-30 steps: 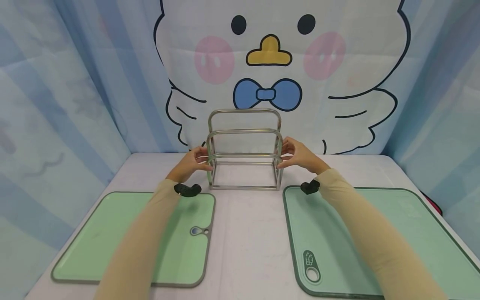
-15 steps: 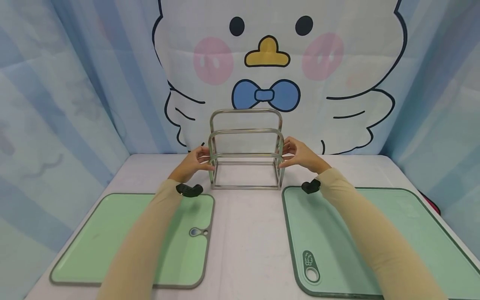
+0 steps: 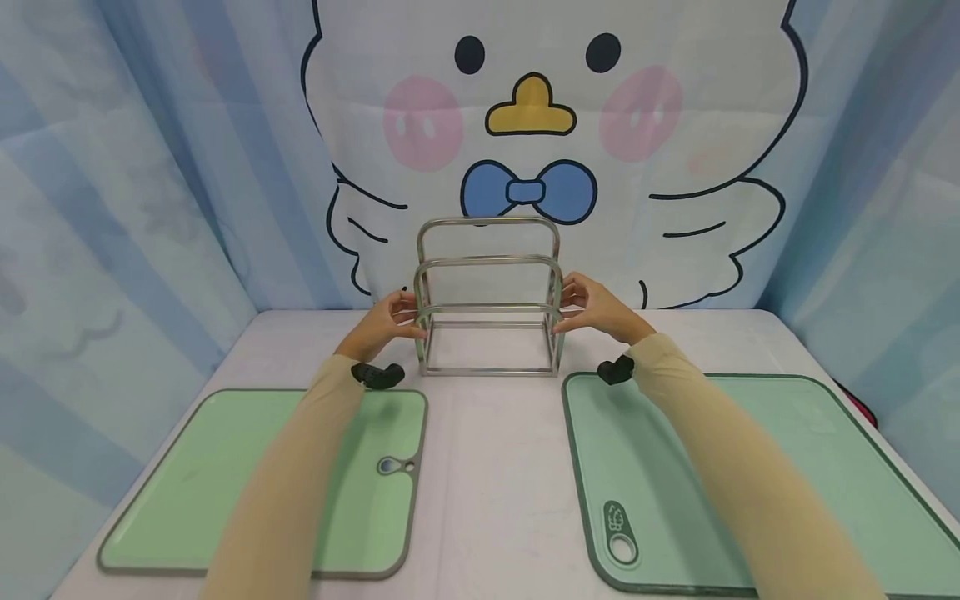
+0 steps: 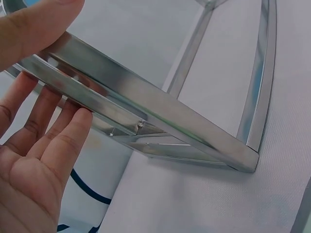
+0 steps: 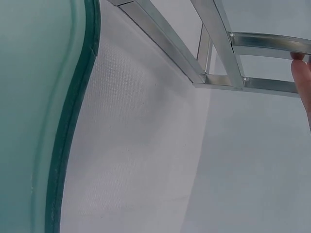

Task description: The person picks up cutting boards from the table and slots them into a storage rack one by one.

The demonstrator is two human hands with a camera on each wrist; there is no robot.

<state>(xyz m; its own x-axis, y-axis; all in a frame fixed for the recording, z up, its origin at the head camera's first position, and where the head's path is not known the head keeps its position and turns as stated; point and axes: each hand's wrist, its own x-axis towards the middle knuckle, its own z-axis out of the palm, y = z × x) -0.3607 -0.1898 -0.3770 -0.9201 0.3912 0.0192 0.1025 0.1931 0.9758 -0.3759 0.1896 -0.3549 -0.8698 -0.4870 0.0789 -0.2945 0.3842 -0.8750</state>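
A silvery metal rack (image 3: 487, 261) with three upright hoops stands near the back of the table. My left hand (image 3: 381, 323) grips its left side. In the left wrist view, the left thumb (image 4: 36, 29) lies over the front bar and the fingers (image 4: 73, 141) reach the bars behind. On the other side my right hand (image 3: 603, 310) holds the rack by its right uprights. Only a fingertip or two of the right fingers (image 5: 302, 80) show against a bar in the right wrist view; the rest is out of that frame.
A light green cutting board (image 3: 367, 508) with a grey rim lies flat at left. Another, blue-green cutting board (image 3: 622, 458) with a dark rim lies at right. Both forearms pass over them. Behind the rack hangs a printed curtain (image 3: 525, 142); a white cloth (image 3: 487, 483) covers the table.
Both hands keep their hold on the rack. The rack has shifted slightly back toward the curtain and a little to the right, while the boards have stayed put.
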